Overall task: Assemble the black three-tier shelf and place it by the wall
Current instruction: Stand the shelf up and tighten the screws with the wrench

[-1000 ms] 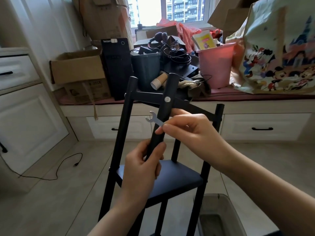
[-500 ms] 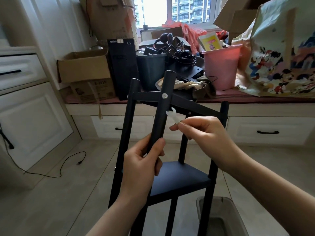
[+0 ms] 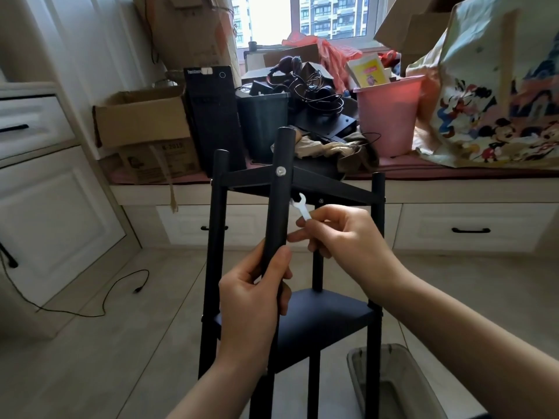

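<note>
Centre frame, black shelf [image 3: 302, 316] stands on floor w/ top tier [image 3: 305, 184] being fastened. Left hand [image 3: 254, 300] grips near post [image 3: 279, 201]; right hand [image 3: 341, 237] pinches small wrench [image 3: 302, 208] just below tier. Next, prob.: seat wrench on nut under tier, tighten.

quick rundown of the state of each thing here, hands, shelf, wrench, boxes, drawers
left hand: grips the near shelf post
right hand: pinches the wrench
wrench: open end up, beside the post under the top tier
shelf: upright, partly assembled
screw: seated in the post
cardboard box: open, flaps up
drawers: closed
grey bin: open-topped
</note>
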Tool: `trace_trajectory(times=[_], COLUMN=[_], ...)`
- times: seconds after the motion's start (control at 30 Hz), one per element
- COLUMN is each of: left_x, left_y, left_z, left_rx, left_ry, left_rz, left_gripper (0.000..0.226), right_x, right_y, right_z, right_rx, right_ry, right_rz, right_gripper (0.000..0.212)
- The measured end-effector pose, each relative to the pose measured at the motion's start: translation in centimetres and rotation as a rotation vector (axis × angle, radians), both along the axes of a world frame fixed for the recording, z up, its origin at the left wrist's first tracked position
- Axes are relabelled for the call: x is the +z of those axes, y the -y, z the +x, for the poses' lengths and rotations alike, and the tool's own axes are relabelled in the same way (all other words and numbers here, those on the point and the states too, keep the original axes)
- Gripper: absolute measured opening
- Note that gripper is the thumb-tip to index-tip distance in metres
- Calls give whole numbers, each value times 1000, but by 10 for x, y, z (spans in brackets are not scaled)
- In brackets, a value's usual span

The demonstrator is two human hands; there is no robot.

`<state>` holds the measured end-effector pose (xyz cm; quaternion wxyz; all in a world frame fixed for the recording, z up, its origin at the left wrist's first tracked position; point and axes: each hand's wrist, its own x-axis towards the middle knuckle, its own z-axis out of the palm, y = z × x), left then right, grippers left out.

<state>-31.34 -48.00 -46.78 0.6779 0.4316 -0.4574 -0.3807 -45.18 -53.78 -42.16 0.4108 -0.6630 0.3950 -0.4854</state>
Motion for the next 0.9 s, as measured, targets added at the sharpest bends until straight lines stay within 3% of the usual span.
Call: trace_trajectory(times=[0.13, 0.3, 0.9], left_x=[-1, -1, -2], left_y=[-2, -6, -8], left_z=[-1, -4, -2], left_rx=[-1, -10, -11], left_ry=[27, 42, 53], left_rz=[-13, -20, 7], left_gripper=[22, 25, 28], right_x=[0, 2, 12], right_y=[3, 3, 3], right_z=[4, 8, 15], right_rx=[-66, -87, -234], right_ry=[9, 57, -80], right_rz=[38, 45, -252], right_gripper=[14, 11, 22])
